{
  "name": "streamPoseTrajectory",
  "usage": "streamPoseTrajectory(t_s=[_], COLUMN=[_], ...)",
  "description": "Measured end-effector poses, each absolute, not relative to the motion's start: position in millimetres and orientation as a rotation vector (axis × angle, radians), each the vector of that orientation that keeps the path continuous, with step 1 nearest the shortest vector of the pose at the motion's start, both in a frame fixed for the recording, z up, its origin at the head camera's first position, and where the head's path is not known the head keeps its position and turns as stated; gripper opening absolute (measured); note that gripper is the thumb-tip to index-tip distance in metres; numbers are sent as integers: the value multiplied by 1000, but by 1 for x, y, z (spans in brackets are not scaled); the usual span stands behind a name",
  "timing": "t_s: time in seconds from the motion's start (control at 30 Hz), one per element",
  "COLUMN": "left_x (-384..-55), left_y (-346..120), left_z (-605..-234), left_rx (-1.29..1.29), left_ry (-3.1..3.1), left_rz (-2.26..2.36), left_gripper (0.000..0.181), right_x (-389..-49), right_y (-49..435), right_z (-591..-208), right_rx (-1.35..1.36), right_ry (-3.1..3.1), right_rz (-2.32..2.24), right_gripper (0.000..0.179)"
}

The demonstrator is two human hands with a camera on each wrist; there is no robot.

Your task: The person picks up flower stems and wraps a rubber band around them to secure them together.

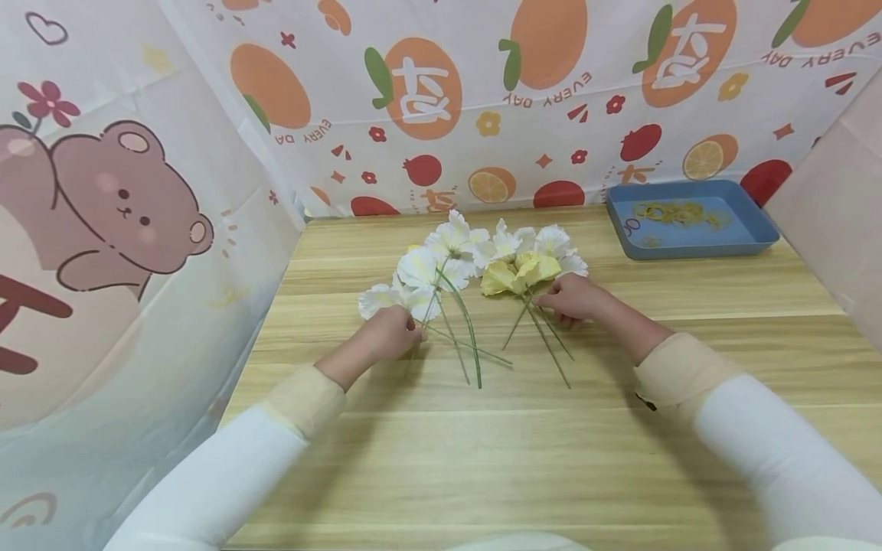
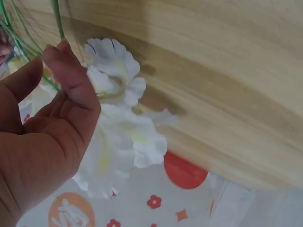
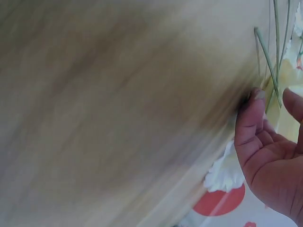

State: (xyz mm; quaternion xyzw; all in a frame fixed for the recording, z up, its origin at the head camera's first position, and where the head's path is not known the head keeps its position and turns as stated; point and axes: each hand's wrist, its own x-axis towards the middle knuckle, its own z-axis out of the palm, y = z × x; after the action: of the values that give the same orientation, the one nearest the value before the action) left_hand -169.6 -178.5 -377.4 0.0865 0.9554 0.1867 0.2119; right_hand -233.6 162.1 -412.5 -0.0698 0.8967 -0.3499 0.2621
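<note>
Artificial white flowers (image 1: 418,268) with thin green stems lie in a loose cluster across the table's far half. At its left, my left hand (image 1: 391,332) curls its fingers at a green stem (image 2: 57,19), which emerges at the fingertips in the left wrist view; white petals (image 2: 116,127) lie beyond that hand. Yellow flowers (image 1: 520,273) sit at the cluster's right, their stems (image 1: 549,348) crossing toward me. My right hand (image 1: 575,298) is beside these stems, thumb and fingers spread apart around them in the right wrist view. Part of its fingers is hidden from the head camera.
A blue tray (image 1: 696,249) holding yellowish rubber bands (image 1: 678,214) stands at the back right. The wooden table (image 1: 496,467) meets a fruit-print curtain (image 1: 482,99) at the back and a bear-print curtain (image 1: 138,199) on the left.
</note>
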Motion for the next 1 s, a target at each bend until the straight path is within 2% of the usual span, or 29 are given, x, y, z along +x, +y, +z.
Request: streamPoseTrajectory(t_s=[0.27,0.4,0.63,1.0], left_x=[-175,-175,-184,-190], left_y=[-175,-172,-157,-140], left_z=[-386,-389,-391,-407], left_rx=[165,91,-293,-341], left_ry=[2567,2516,2037,1989], left_rz=[622,790,1506,1590], left_gripper=[54,52,49,43], right_x=[-231,-232,-233,-231], right_y=[151,147,140,125], right_z=[-419,-420,-419,-425], right_rx=[-156,-132,-82,-25], right_ry=[2440,2423,2363,2287], right_rz=[-1031,-1069,-1146,-1283], right_gripper=[34,31,30,39])
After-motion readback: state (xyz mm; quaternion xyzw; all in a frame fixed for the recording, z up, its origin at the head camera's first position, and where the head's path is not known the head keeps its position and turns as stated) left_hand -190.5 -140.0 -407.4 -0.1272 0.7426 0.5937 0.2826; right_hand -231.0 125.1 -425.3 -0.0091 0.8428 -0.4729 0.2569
